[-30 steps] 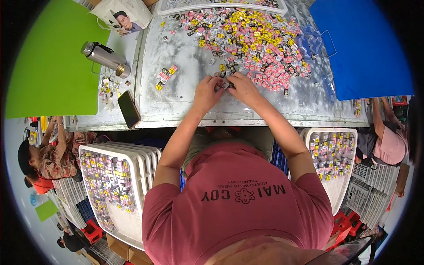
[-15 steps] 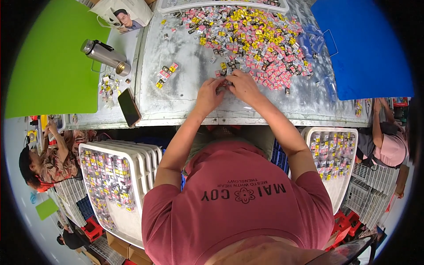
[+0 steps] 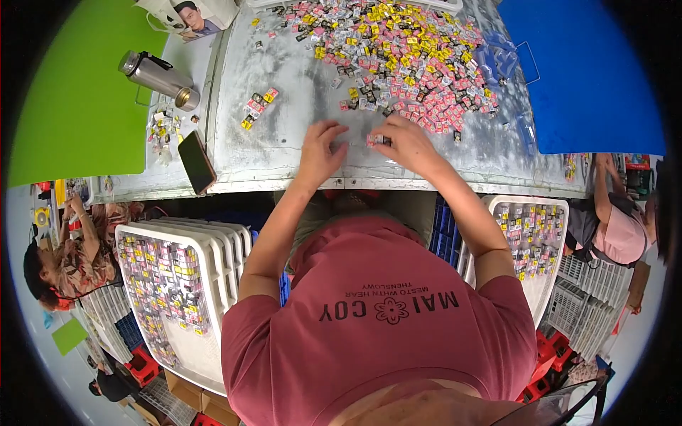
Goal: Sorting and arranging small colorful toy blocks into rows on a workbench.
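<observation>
Grey metal desk [image 3: 284,153], scuffed and pale, spans the frame from a green board [image 3: 78,99] at left to a blue board [image 3: 590,71] at right. Below the desk edge, two white trays flank the worker in the red shirt: a stack at left [image 3: 177,298], top one packed w/ rows of small pieces, and a tray at right [image 3: 529,241], also largely filled in rows. So a good share looks sorted already, judging by those trays. What's left is big: a loose heap of small pink, yellow and black pieces [image 3: 405,57] covers the far middle of the desk, w/ a stray cluster [image 3: 257,110] off to its left.

Smaller items: steel flask [image 3: 158,78] lying on its side at upper left, dark phone [image 3: 197,162] near the desk's front edge.

Both hands are at the near fringe of the heap. Right hand [image 3: 406,145] has fingers curled, grip pinched on a short row of pieces [image 3: 376,140] lying on the desk surface, directly at its fingertips. Left hand [image 3: 320,149] rests just beside, fingers spread and loose on the bare metal, holding nothing; the row lies just right of its fingertips, between the two hands.

Other people sit at both lower edges, apart from this work.
</observation>
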### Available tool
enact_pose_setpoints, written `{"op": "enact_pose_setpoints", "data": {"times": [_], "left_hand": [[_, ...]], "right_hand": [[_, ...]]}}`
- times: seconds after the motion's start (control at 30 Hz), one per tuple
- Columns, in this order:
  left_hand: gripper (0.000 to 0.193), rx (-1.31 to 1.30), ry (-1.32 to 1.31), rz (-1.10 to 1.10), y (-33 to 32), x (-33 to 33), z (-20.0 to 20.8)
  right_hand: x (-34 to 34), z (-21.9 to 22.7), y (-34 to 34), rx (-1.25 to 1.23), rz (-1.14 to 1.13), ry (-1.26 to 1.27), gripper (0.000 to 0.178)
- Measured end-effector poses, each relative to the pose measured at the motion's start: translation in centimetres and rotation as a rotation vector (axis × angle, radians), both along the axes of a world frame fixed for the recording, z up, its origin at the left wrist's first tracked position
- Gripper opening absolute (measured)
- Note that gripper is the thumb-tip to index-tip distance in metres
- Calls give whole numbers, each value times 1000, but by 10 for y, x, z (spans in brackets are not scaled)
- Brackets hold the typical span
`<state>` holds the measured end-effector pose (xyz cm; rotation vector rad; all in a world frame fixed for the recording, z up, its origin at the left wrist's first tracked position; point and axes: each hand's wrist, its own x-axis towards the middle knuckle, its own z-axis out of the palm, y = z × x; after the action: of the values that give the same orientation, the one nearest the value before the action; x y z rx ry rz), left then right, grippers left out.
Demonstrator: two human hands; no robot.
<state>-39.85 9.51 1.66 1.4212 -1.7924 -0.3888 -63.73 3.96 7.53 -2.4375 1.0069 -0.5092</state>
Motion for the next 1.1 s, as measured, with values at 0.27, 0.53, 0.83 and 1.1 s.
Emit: {"op": "enact_pose_setpoints", "data": {"times": [0.27, 0.53, 0.83, 1.1], "left_hand": [[36, -12, -26, -177, 16, -24, -4], [27, -55, -96, -142, 9, -31, -5], [29, -39, -10, 32, 2, -12, 5], [35, 62, -2, -125, -3, 21, -4]], "right_hand": [[2, -25, 35, -99, -32, 47, 28], [-10, -33, 31, -52, -41, -98, 21], [-2, -15, -3, -36, -121, -124, 19], [61, -39, -54, -242, -86, -137, 27]]}}
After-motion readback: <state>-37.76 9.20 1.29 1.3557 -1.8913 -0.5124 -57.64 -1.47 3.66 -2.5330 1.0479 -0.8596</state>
